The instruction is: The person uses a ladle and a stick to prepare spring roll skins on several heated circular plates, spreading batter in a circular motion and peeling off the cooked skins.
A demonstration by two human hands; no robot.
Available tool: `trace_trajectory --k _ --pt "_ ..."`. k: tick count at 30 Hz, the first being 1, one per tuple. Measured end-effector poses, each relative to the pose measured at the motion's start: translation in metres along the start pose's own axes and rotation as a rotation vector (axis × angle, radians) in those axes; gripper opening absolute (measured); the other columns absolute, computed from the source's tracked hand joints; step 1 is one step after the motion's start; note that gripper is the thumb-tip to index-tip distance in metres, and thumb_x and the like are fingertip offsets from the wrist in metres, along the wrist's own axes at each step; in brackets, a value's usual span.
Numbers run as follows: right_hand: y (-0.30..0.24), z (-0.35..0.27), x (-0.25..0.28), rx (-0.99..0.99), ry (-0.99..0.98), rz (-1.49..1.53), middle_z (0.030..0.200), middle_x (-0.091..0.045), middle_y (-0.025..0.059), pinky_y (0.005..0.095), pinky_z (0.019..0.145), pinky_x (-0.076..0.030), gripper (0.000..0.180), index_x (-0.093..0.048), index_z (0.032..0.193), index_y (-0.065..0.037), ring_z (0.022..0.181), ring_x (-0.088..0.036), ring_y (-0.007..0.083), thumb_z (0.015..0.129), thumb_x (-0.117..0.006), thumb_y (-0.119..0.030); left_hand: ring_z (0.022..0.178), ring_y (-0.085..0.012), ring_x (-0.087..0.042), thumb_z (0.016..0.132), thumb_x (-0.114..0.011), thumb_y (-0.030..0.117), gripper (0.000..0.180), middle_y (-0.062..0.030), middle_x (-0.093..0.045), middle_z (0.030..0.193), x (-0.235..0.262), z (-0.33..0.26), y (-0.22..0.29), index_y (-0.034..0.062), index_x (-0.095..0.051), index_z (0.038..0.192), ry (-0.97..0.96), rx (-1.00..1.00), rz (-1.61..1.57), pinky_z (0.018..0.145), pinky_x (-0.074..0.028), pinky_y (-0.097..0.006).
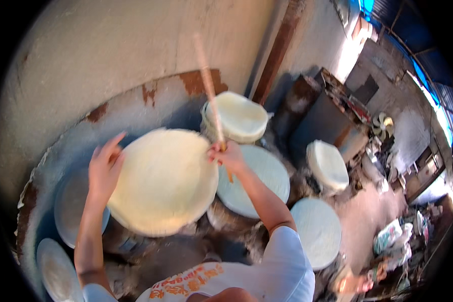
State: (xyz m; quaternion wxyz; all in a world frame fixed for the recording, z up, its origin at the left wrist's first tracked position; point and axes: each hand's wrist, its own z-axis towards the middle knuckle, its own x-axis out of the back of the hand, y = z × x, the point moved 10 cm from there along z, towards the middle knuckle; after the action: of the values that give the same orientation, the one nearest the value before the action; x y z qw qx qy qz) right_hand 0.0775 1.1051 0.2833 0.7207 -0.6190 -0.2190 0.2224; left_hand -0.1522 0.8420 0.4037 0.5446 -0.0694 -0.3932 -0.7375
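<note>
Right hand (229,155) grips a stick (210,85) beside a broad, pan-like cream disc (161,181).

The stick (214,105) looks wooden and smooth, the round sheet (161,181) matt, the shirt (267,272) cloth; the low wall (146,113) is rough, flaking along its top edge.

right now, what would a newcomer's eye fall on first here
The large, round, pale-yellow disc left of centre, with the left hand at its left side. Next, the long, thin wooden stick gripped in the right hand, slanting up in front of the wall. Just right of the stick's middle sits a cream-coloured, rounded stack.
</note>
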Motion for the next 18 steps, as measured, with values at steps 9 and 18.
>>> trace_trajectory --k 9,18 --pt "-0.062 0.181 0.314 0.160 0.268 -0.032 0.097 -0.067 0.0112 0.0275 0.062 -0.053 0.018 -0.053 0.081 -0.006 0.089 -0.065 0.0178 0.085 -0.044 0.009 0.086 -0.0251 -0.061 0.075 -0.070 0.005 0.012 -0.0060 -0.067 0.085 -0.292 0.197 0.069 0.0091 -0.068 0.086 0.135 -0.606 0.016 0.079 -0.049 -0.036" --pt "0.213 0.254 0.416 -0.055 0.589 -0.305 0.081 -0.068 0.0050 0.0269 0.063 -0.048 0.014 -0.065 0.081 -0.003 0.074 -0.062 0.0147 0.074 -0.058 0.007 0.098 -0.0233 -0.054 0.073 -0.061 0.005 0.021 -0.0035 -0.058 0.099 -0.566 0.182 -0.070 0.0127 -0.066 0.091 -0.352 -0.370 0.343 0.084 -0.046 -0.035"
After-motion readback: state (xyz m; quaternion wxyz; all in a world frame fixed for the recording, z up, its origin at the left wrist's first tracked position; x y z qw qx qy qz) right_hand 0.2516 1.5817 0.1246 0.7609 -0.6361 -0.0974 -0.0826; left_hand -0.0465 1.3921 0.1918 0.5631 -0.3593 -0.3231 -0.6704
